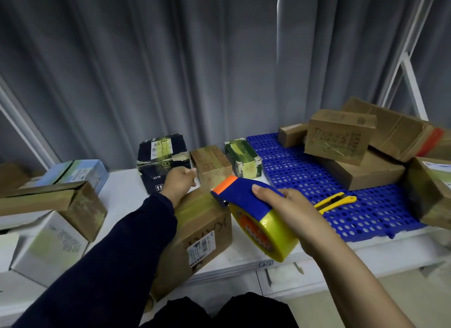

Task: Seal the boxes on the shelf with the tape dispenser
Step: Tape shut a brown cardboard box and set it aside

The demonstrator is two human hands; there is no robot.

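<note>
A person stands at a white shelf [122, 196] with a grey curtain [146, 59] behind it. The landmark is a brown box [200, 230] with a shipping label, lying at the front middle of the shelf, its top shiny with clear tape.

The hands are apart. The left hand [180, 183], at the end of a dark sleeve, rests on the far top edge of the brown box, fingers curled over that edge. The right hand [288, 213] grips the tape dispenser [258, 215], just right of the brown box. The dispenser has a blue cover, an orange tip and a yellow roll. The tip points at the box's top right corner; whether it touches cannot be told.

Behind the brown box stand a dark box [161, 161], a small tan box [212, 166] and a green-taped box [244, 156]. To its left sit a worn cardboard box [61, 205], a white box [48, 244] and a pale blue box [78, 171]. To its right lies a blue perforated mat [292, 171] carrying a yellow utility knife [334, 202] and, further back, a pile of cardboard boxes [339, 137].
</note>
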